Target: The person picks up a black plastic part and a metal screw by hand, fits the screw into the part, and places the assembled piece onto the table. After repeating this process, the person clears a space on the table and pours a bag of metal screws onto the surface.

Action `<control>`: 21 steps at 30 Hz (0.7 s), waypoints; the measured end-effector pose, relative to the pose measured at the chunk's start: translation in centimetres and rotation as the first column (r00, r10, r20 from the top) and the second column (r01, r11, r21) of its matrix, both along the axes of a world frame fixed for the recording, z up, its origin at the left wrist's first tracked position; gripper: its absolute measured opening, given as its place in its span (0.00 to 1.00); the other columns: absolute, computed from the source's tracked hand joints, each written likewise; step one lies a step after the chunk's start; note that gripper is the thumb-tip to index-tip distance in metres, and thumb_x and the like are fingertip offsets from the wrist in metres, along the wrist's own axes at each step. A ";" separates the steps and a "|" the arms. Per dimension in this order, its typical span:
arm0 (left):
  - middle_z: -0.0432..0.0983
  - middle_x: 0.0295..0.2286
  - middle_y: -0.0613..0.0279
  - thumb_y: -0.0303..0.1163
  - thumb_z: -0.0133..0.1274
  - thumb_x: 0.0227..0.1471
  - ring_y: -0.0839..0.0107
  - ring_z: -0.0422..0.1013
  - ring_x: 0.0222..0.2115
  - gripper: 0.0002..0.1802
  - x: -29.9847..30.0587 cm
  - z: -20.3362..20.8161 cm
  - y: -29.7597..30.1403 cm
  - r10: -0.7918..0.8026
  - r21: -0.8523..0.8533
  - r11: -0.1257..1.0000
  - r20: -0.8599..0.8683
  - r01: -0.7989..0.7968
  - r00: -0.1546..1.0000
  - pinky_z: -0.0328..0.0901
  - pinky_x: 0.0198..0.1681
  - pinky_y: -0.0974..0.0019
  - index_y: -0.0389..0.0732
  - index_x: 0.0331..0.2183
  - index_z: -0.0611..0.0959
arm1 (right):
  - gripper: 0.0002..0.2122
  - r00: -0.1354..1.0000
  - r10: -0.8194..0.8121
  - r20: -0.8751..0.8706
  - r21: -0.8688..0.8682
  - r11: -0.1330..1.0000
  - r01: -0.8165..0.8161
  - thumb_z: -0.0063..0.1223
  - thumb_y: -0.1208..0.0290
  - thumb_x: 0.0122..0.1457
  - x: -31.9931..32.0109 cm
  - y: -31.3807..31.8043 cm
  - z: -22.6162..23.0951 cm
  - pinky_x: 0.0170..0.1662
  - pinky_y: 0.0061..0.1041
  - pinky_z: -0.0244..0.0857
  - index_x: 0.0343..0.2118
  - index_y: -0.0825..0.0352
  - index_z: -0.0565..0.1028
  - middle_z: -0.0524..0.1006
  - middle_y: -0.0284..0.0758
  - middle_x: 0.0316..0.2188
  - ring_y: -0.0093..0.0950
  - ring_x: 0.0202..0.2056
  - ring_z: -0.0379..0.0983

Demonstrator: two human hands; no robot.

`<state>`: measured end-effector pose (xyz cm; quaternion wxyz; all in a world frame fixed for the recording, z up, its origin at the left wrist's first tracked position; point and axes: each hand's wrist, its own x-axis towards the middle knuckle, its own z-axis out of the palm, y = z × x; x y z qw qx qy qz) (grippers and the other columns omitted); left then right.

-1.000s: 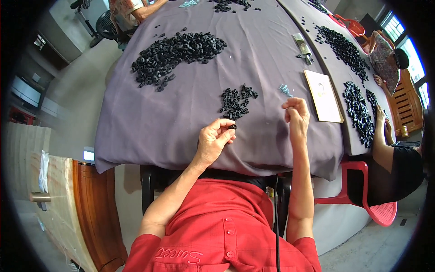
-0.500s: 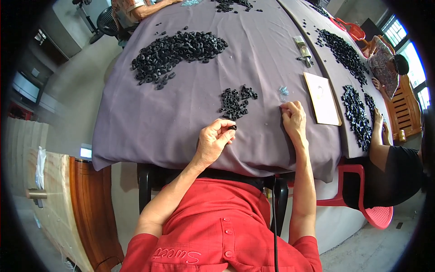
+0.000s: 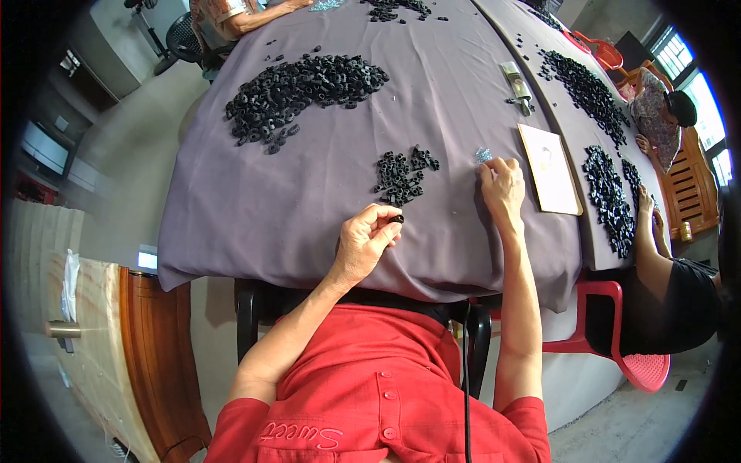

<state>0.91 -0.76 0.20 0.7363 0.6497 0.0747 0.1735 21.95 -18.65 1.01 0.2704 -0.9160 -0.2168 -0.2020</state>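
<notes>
- A long table under a grey-purple cloth (image 3: pixel 309 193) fills the middle of the view and serves as the landmark for everything else.
- The person's red buttoned shirt (image 3: pixel 370 386) sits just below the table's near edge, with both forearms reaching up over that edge.
- A big heap of small black ring-shaped plastic parts (image 3: pixel 297 92) lies on the far left part of the table, well apart from both hands.
- A long dark strip of the same black parts (image 3: pixel 606 193) runs along the table's right side, beside a co-worker's arm in a black top (image 3: pixel 656 270).
- A flat pale cardboard sheet (image 3: pixel 549 170) rests on the table's right half, just beside the right hand.
- A small cluster of black ring parts (image 3: pixel 401 174) lies near the table's centre, between the two hands and a little beyond them.
- The left hand (image 3: pixel 364 243) hovers at the table's near edge, fingers curled in, thumb and forefinger pinched on one small black ring part (image 3: pixel 396 219).
- The right hand (image 3: pixel 503 189) rests palm down on the cloth, fingers bent onto a little scatter of tiny pale pieces (image 3: pixel 483 154); whether it grips any of them cannot be told.
</notes>
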 end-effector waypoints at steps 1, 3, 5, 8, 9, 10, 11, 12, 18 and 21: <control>0.74 0.23 0.68 0.21 0.51 0.51 0.82 0.70 0.24 0.06 0.0 0.0 -0.1 0.014 -0.014 1.000 -0.001 -0.014 1.000 0.67 0.28 0.77 0.36 0.35 0.77 | 0.06 1.000 0.000 0.000 0.000 1.000 0.000 0.55 0.67 0.49 0.1 0.4 0.0 0.38 0.35 0.61 0.26 0.64 0.77 0.70 0.38 0.29 0.37 0.34 0.68; 0.74 0.23 0.68 0.21 0.51 0.51 0.82 0.70 0.24 0.06 0.0 0.1 -0.1 0.015 -0.009 1.000 0.001 -0.015 1.000 0.67 0.28 0.77 0.36 0.35 0.77 | 0.08 0.995 -0.041 0.094 -0.152 0.987 0.055 0.56 0.65 0.50 0.2 1.2 0.0 0.38 0.35 0.61 0.28 0.64 0.78 0.71 0.39 0.30 0.38 0.35 0.68; 0.74 0.23 0.68 0.21 0.51 0.51 0.82 0.70 0.24 0.06 0.0 0.0 -0.1 0.017 -0.005 1.000 0.005 -0.017 1.000 0.67 0.27 0.77 0.36 0.35 0.77 | 0.06 0.993 -0.027 0.119 -0.154 0.987 0.046 0.57 0.66 0.49 0.2 1.4 -0.3 0.38 0.35 0.60 0.27 0.63 0.78 0.71 0.38 0.30 0.38 0.35 0.67; 0.74 0.25 0.68 0.21 0.51 0.51 0.82 0.70 0.24 0.07 0.1 -0.2 0.0 -0.001 -0.018 1.000 0.034 0.002 0.999 0.67 0.27 0.77 0.36 0.35 0.78 | 0.06 0.994 0.020 0.107 -0.198 0.980 0.001 0.54 0.69 0.49 -0.4 1.4 -0.1 0.38 0.37 0.58 0.28 0.64 0.76 0.69 0.38 0.32 0.37 0.35 0.66; 0.73 0.26 0.68 0.22 0.51 0.52 0.82 0.70 0.24 0.07 0.1 -0.2 0.0 0.009 -0.037 0.999 0.047 -0.007 0.999 0.67 0.27 0.77 0.37 0.36 0.78 | 0.05 0.991 0.075 0.110 -0.139 0.988 -0.060 0.53 0.70 0.50 -1.5 1.7 0.7 0.38 0.37 0.57 0.29 0.65 0.74 0.69 0.38 0.32 0.37 0.35 0.65; 0.73 0.27 0.68 0.22 0.51 0.52 0.82 0.70 0.24 0.08 0.1 -0.1 0.1 0.019 -0.056 0.998 0.060 -0.016 0.998 0.67 0.27 0.77 0.37 0.37 0.79 | 0.05 0.985 0.129 0.116 -0.079 0.990 -0.121 0.52 0.72 0.51 -2.7 2.1 1.5 0.37 0.36 0.57 0.29 0.65 0.73 0.69 0.38 0.32 0.37 0.35 0.65; 0.72 0.27 0.68 0.23 0.51 0.52 0.81 0.70 0.25 0.09 -0.1 0.0 0.3 0.029 -0.054 0.998 0.058 -0.026 0.998 0.67 0.27 0.77 0.38 0.37 0.79 | 0.04 0.970 0.209 0.121 0.026 0.977 -0.213 0.49 0.74 0.53 -4.4 2.7 2.5 0.36 0.35 0.58 0.30 0.68 0.71 0.70 0.40 0.29 0.38 0.33 0.66; 0.72 0.28 0.68 0.23 0.51 0.52 0.81 0.70 0.25 0.09 -0.2 0.2 0.5 0.036 -0.052 0.998 0.055 -0.033 0.998 0.67 0.27 0.77 0.39 0.38 0.79 | 0.03 0.954 0.297 -0.032 0.168 0.943 -0.288 0.48 0.75 0.54 -6.1 3.2 3.2 0.36 0.34 0.60 0.30 0.69 0.70 0.70 0.42 0.28 0.39 0.31 0.67; 0.71 0.22 0.68 0.27 0.47 0.56 0.81 0.68 0.21 0.10 -0.2 0.2 1.0 0.038 -0.076 0.997 0.031 -0.035 0.999 0.64 0.24 0.78 0.41 0.40 0.80 | 0.03 0.794 0.520 -0.316 0.388 0.834 -0.392 0.44 0.76 0.58 -13.1 5.2 2.7 0.32 0.27 0.62 0.33 0.70 0.68 0.72 0.41 0.24 0.32 0.26 0.69; 0.70 0.22 0.69 0.27 0.46 0.56 0.82 0.67 0.21 0.10 -0.1 -0.2 1.1 0.006 -0.137 0.991 0.018 -0.004 1.000 0.64 0.24 0.78 0.40 0.40 0.80 | 0.03 0.791 0.525 -0.316 0.390 0.831 -0.396 0.44 0.76 0.58 -13.6 5.8 2.0 0.31 0.28 0.62 0.33 0.69 0.67 0.71 0.41 0.23 0.33 0.25 0.67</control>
